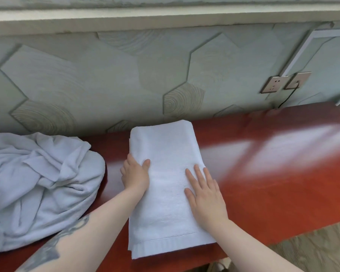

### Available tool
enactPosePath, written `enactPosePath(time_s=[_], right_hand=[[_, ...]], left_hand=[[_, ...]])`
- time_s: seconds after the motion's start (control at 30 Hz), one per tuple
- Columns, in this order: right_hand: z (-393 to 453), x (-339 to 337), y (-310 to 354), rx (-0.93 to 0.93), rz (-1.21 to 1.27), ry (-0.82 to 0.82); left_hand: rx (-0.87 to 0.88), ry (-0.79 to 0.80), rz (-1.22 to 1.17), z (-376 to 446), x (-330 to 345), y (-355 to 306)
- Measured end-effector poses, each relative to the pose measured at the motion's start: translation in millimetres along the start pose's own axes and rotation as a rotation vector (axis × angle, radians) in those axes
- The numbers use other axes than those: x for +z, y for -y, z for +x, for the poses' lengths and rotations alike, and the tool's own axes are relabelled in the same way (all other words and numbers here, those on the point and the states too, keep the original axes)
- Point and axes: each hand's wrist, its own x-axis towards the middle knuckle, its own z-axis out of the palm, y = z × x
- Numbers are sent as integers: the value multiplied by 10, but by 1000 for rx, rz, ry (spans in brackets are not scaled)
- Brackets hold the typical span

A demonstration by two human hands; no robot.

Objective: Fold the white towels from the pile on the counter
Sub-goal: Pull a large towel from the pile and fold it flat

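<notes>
A folded towel (165, 179) lies mid-frame on a red counter (273, 173). The left hand (134, 176) grips its left edge; the right hand (205, 195) rests flat on it, fingers straight. The pile (37, 185) sits at left.

Folded towel (165, 146) right of pile (39, 185)

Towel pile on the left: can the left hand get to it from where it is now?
Probably yes. The left hand grips the left edge of the folded towel, and only bare red counter lies between it and the towel pile. It must release its grip first.
</notes>
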Motion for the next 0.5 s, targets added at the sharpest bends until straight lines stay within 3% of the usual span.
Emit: enactPosePath(time_s=[0.27, 0.4, 0.5], right_hand=[[89, -42, -117, -62, -18, 67], [230, -99, 73, -40, -67, -86], [463, -68, 271, -95, -55, -91]], left_hand=[[-19, -43, -94, -22, 26, 27], [32, -2, -169, -2, -15, 44], [207, -124, 109, -90, 42, -89]])
